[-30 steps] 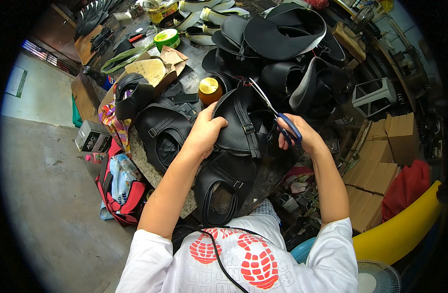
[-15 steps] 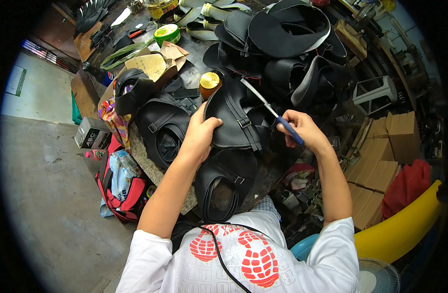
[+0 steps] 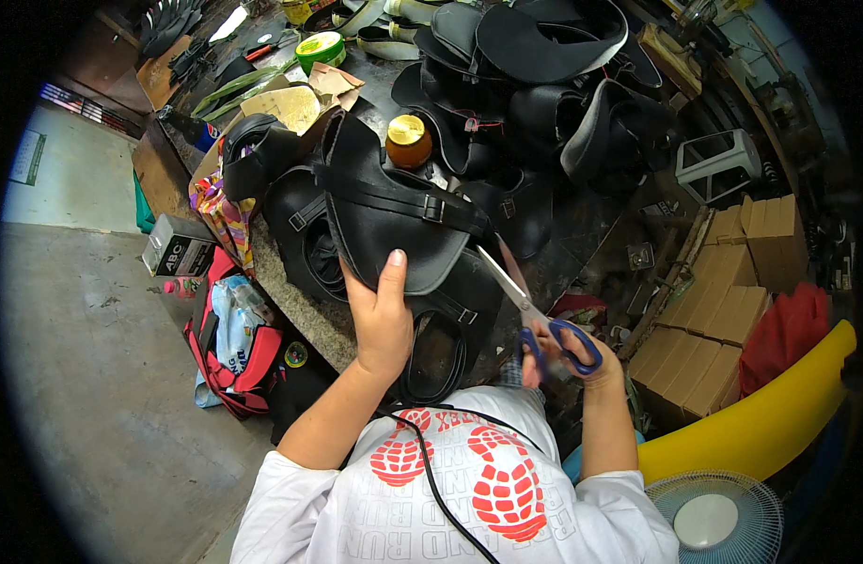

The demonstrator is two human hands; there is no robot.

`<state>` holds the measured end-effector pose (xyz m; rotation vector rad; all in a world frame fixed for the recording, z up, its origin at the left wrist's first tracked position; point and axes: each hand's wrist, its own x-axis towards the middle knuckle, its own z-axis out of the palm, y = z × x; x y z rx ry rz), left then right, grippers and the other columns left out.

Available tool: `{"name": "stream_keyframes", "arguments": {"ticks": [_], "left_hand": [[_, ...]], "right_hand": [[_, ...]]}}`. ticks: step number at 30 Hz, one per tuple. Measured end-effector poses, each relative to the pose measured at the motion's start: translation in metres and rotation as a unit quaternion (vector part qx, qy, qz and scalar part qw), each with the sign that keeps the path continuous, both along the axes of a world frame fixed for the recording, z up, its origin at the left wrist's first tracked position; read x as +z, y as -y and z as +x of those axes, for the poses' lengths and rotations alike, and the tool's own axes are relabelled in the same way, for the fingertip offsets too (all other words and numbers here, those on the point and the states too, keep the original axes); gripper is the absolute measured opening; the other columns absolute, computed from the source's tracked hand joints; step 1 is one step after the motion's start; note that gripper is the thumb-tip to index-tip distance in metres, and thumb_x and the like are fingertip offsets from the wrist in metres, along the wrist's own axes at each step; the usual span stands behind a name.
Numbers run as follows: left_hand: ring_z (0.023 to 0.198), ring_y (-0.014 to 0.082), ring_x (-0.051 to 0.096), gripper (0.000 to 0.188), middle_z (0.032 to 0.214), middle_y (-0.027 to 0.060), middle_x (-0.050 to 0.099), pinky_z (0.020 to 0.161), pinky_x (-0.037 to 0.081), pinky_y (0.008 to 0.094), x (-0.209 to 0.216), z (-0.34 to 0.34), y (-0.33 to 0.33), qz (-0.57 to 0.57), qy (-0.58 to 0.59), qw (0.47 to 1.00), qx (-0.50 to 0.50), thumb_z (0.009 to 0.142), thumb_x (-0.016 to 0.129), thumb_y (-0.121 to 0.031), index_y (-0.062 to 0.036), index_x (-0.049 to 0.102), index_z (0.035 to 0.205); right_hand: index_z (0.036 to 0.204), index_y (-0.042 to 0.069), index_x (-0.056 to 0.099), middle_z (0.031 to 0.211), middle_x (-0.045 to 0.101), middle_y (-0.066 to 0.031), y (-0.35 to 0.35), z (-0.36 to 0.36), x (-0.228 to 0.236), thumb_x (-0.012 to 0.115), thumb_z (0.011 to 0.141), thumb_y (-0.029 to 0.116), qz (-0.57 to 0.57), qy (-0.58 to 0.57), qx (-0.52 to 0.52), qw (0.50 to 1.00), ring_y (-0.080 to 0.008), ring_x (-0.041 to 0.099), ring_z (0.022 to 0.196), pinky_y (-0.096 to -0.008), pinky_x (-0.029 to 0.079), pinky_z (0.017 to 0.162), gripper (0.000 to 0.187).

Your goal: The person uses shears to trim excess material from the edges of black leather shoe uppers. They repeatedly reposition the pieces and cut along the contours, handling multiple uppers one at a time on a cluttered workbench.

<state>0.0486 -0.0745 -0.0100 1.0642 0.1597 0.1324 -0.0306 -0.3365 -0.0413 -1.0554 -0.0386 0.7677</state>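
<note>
My left hand [image 3: 383,320] grips a black shoe upper [image 3: 380,240] by its lower edge, with the thumb on top. A strap with a metal buckle [image 3: 433,208] runs across the upper, and its end points right. In my right hand [image 3: 596,367] is a pair of blue-handled scissors [image 3: 520,295], fingers through the loops. The blades are spread and point up-left, close to the strap's end; whether they touch it I cannot tell. Beneath and beside the held piece lie more black uppers [image 3: 300,211], one with a buckle near my left wrist.
Beyond the held upper stands an amber jar with a gold lid [image 3: 408,141]. Black uppers [image 3: 549,52] are heaped at the far right of the table, near a green tin [image 3: 320,49]. Cardboard boxes [image 3: 699,329], a yellow curved object [image 3: 746,428] and a fan [image 3: 709,517] are at my right.
The shoe upper has turned and shifted left in my left hand, its strap now pointing right. My right hand has come down and nearer, and the scissors have gone from shut to spread.
</note>
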Motion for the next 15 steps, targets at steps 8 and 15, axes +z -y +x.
{"name": "stream_keyframes", "arguments": {"ticks": [8, 15], "left_hand": [[0.118, 0.0178, 0.051, 0.046, 0.132, 0.0102, 0.052, 0.104, 0.039, 0.0317, -0.030, -0.048, -0.006, 0.027, -0.009, 0.998, -0.054, 0.096, 0.056, -0.005, -0.0006, 0.040, 0.138], [0.109, 0.0163, 0.056, 0.039, 0.122, 0.0098, 0.059, 0.098, 0.042, 0.0291, -0.045, -0.058, -0.026, 0.154, 0.043, 0.981, -0.112, 0.094, 0.056, 0.001, -0.0002, 0.045, 0.131]], "right_hand": [[0.110, -0.004, 0.050, 0.087, 0.067, -0.0247, -0.038, 0.006, -0.024, 0.038, 0.091, 0.072, 0.080, -0.043, -0.062, 0.994, -0.0276, 0.069, 0.071, -0.0343, 0.056, 0.066, 0.080], [0.118, -0.006, 0.049, 0.084, 0.065, -0.0271, -0.038, -0.017, -0.034, 0.038, 0.090, 0.074, 0.142, -0.048, -0.104, 0.983, -0.0293, 0.066, 0.065, -0.0358, 0.055, 0.062, 0.085]]}}
